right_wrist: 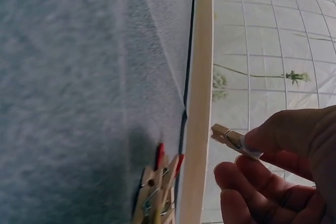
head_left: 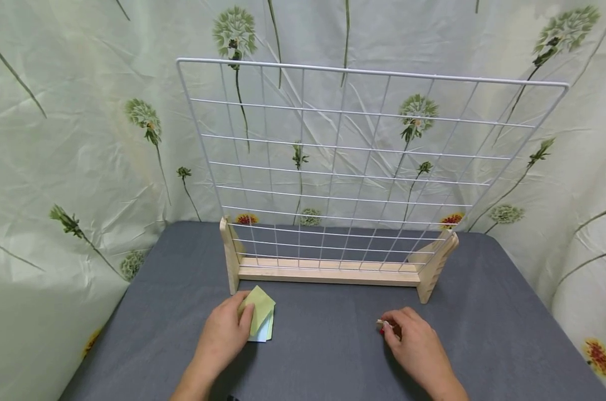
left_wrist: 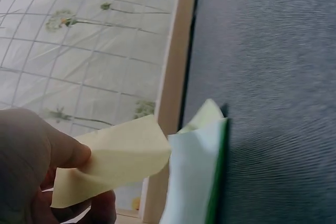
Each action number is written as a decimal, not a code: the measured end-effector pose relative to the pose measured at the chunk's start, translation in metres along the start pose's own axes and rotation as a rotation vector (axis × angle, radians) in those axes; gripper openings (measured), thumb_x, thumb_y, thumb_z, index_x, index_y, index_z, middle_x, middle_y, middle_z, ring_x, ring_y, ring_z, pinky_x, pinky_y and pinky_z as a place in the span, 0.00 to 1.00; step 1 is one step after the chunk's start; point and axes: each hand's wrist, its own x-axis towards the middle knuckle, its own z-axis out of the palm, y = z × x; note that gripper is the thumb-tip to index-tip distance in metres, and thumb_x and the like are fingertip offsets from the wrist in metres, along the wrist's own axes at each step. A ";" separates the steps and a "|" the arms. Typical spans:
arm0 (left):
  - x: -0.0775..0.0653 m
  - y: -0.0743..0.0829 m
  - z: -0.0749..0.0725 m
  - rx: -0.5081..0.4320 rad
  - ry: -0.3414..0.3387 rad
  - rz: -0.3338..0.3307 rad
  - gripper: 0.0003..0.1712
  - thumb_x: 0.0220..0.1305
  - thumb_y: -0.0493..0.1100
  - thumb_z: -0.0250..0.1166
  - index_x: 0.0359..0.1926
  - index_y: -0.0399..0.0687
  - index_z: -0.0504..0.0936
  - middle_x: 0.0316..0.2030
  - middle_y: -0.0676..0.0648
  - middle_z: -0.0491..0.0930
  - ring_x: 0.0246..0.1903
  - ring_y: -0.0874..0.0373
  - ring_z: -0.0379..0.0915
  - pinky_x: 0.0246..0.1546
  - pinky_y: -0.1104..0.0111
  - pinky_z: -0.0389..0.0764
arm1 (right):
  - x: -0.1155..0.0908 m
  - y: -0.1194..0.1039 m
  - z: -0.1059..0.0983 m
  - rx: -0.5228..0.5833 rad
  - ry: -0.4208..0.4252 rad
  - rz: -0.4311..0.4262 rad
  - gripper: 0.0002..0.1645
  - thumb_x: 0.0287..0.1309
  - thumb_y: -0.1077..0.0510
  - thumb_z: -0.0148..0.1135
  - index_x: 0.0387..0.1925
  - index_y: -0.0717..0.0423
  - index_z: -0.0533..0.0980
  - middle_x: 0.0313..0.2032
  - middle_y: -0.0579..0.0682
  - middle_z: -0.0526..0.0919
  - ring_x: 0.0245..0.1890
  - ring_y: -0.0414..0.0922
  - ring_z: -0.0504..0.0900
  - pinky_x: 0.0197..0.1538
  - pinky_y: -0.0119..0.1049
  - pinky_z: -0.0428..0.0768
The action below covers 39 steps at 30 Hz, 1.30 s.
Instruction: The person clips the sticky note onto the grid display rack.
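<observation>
My left hand (head_left: 225, 331) pinches a yellow-green paper note (head_left: 259, 309) between thumb and fingers. Below that note lie more paper sheets, a pale blue one (left_wrist: 195, 166) and a green one, on the cloth. In my right hand (head_left: 417, 345) a small wooden clothespin (right_wrist: 229, 136) is pinched between thumb and fingertips. Several more clothespins (right_wrist: 157, 187), some with red tips, lie on the table under the right hand, mostly hidden by it in the head view. Both hands are in front of the white wire grid (head_left: 333, 147).
The grid stands upright in a wooden base (head_left: 328, 274) with two side supports, toward the back of the table covered in dark grey cloth (head_left: 323, 356). A flower-printed curtain (head_left: 102, 167) hangs behind and at both sides. A small black object (head_left: 232, 398) shows at the bottom edge.
</observation>
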 end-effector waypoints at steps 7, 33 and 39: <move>0.012 0.003 -0.011 -0.133 -0.069 -0.078 0.10 0.73 0.36 0.60 0.48 0.44 0.86 0.34 0.48 0.86 0.27 0.62 0.70 0.30 0.68 0.72 | 0.010 -0.009 -0.006 0.016 -0.084 0.060 0.13 0.46 0.65 0.79 0.34 0.50 0.84 0.28 0.40 0.81 0.28 0.34 0.79 0.31 0.31 0.76; 0.045 -0.006 -0.014 -0.288 -0.082 -0.266 0.16 0.76 0.38 0.56 0.56 0.34 0.82 0.49 0.39 0.81 0.44 0.48 0.79 0.38 0.64 0.76 | 0.045 -0.047 -0.004 0.089 0.037 -0.135 0.12 0.49 0.67 0.77 0.38 0.55 0.87 0.33 0.44 0.84 0.31 0.36 0.82 0.34 0.30 0.80; 0.046 -0.006 -0.016 -0.304 -0.083 -0.274 0.16 0.75 0.38 0.57 0.57 0.35 0.82 0.49 0.38 0.83 0.44 0.47 0.81 0.36 0.65 0.77 | 0.049 -0.051 -0.001 0.087 0.048 -0.168 0.14 0.49 0.67 0.78 0.39 0.53 0.87 0.34 0.45 0.84 0.32 0.36 0.83 0.34 0.30 0.80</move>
